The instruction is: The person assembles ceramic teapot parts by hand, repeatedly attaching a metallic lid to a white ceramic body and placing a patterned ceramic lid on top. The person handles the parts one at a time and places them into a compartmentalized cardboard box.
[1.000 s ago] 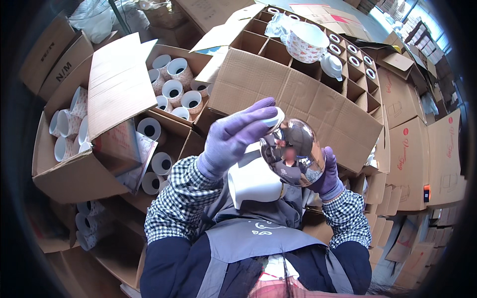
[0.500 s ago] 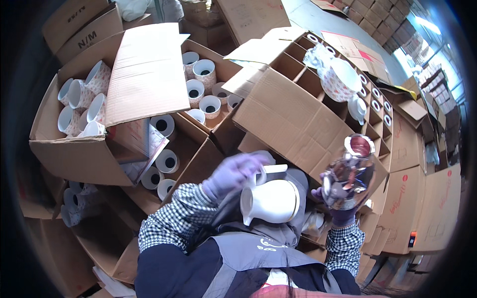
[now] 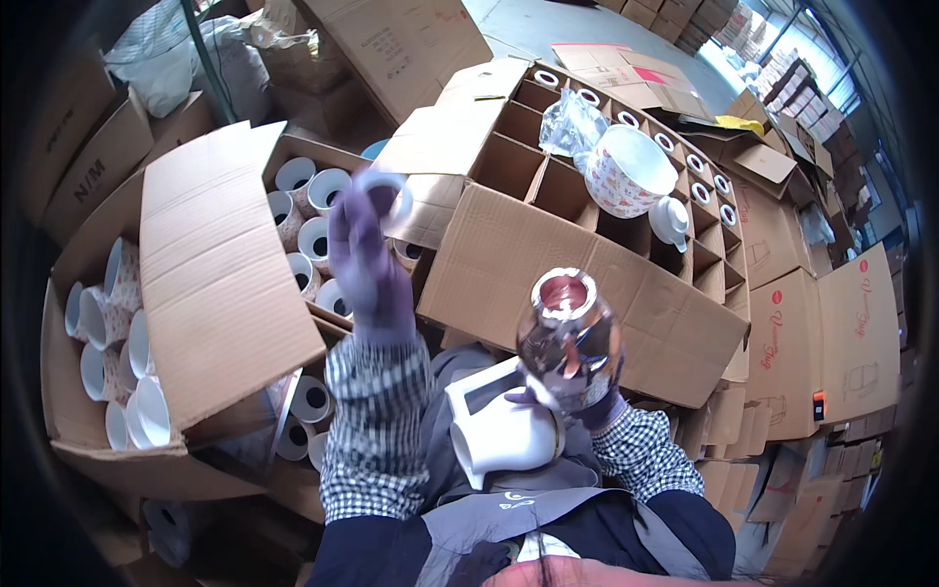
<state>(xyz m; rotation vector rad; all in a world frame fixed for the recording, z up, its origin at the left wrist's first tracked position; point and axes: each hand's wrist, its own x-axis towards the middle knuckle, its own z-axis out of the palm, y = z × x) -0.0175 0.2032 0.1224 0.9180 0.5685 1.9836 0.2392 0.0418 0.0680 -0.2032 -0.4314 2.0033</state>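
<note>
Left hand [image 3: 367,259], purple-gloved, raised over the open cartons, fingers closed on a small white ring-shaped lid [image 3: 383,193] held at the fingertips, motion-blurred; right hand [image 3: 572,396], also purple-gloved, wrapped from below around a shiny metallic pot [image 3: 569,338]; pot held nearly upright, long axis running from the palm up toward the camera, round open mouth tilted slightly to the upper left; white plastic jug-shaped body [image 3: 499,426] resting in the lap just beside the pot's base, broad side up, contact with the right hand not discernible. Cardboard box on the left [image 3: 210,284] standing open with one flap folded across its middle, filled on both sides of the flap with white cups [image 3: 308,220] packed mouth-up or on their sides; divided carton ahead [image 3: 548,181] partitioned into square cells, several far cells each holding a white-rimmed cup; patterned round bowl [image 3: 628,168] lying tilted over the cells, mouth to the upper right, clear plastic wrap [image 3: 570,119] just beside it; small white lid with knob [image 3: 671,217] near the bowl; flattened and stacked cartons [image 3: 841,323] at the right.
</note>
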